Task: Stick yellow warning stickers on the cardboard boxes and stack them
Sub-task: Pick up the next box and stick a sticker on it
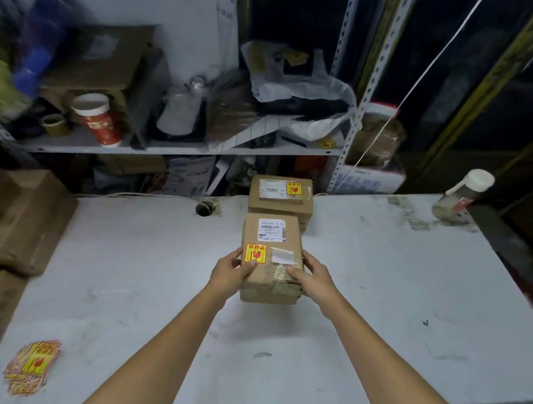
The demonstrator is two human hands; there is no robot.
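Both forearms (171,336) run out from the bottom edge to the near box (273,233), which I have between my two hands at the middle of the table (378,285). The left hand (229,271) grips its left side with the thumb laid on top, just beside the yellow sticker (255,253). The right hand (314,274) clasps the right side, fingers curled over the taped near end. I cannot tell whether the box sits on the table or is raised a little off it.

Just behind it stands the far box (279,199), already carrying its own sticker (293,188), so I judge this one is ready to be stacked on it. A pile of spare stickers (33,364) lies well apart at the near left corner.

From here the box looks small and probably light, with stiff walls, though the near end is creased and wrinkled under the tape. The sticker's broken-glass mark suggests fragile contents. I would hold the two side walls low down, squeeze only lightly, and keep it level.
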